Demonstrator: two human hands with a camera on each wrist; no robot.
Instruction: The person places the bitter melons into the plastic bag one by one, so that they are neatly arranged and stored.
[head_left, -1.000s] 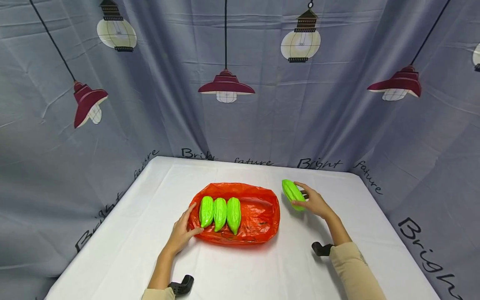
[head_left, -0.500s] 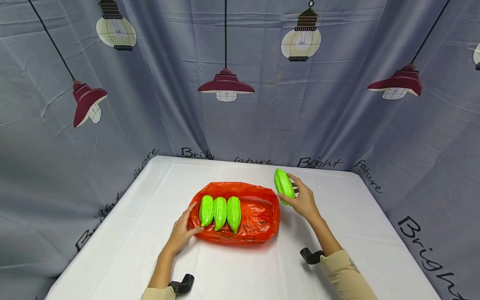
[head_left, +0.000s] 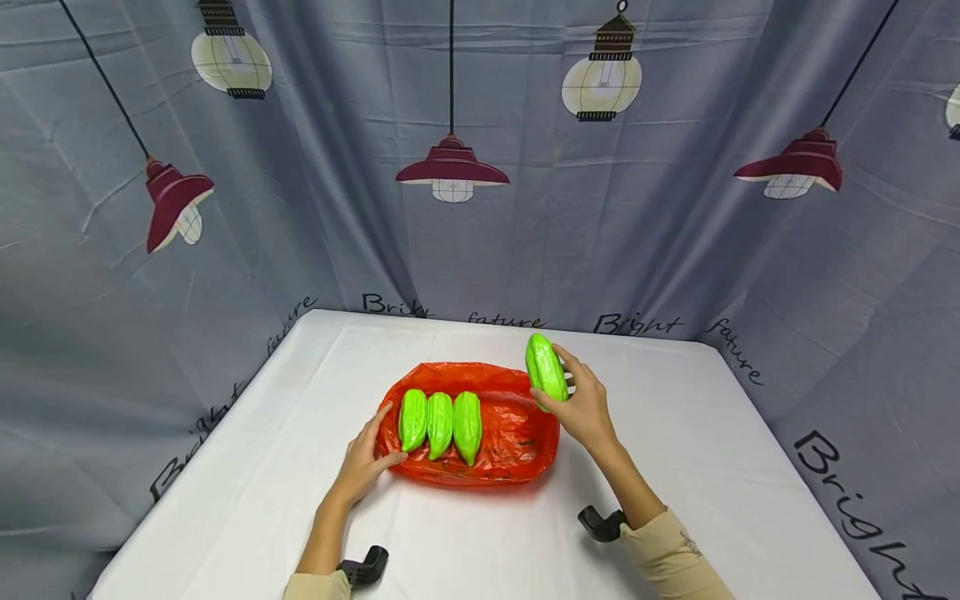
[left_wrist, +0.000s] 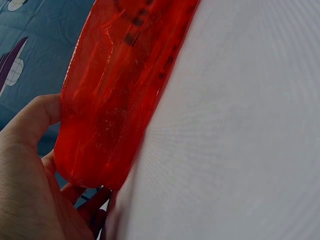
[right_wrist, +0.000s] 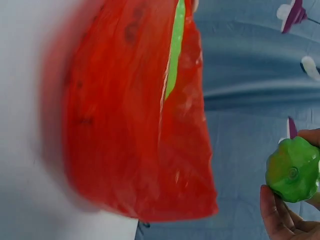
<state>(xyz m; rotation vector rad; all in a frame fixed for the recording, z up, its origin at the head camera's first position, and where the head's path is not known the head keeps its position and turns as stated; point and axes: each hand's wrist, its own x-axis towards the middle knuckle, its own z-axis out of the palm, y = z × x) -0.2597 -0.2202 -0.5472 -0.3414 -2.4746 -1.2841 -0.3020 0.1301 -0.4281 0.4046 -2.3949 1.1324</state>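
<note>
In the head view my right hand [head_left: 581,408] holds a bright green, ridged bitter melon [head_left: 545,367] upright over the far right rim of a red plastic bag [head_left: 513,446]. The right wrist view shows the melon's blunt end [right_wrist: 293,170] between thumb and fingers, apart from the bag. Three similar bitter melons [head_left: 439,427] lie side by side in the bag's left half. My left hand [head_left: 363,462] holds the bag's left end, fingers spread along its side and thumb at the near rim. In the left wrist view some fingers are partly hidden behind the red plastic [left_wrist: 100,130].
The bag's mouth is spread wide on a white-covered table [head_left: 465,550]. Behind the table hangs a grey-blue curtain [head_left: 510,250] printed with lamps and lettering. A black wrist camera [head_left: 365,567] sits on the left wrist, another black camera [head_left: 600,525] on the right.
My right hand has carried the bitter melon leftward and up, from beside the bag to over its right rim. The left hand, the bag and the three melons inside have stayed put.
</note>
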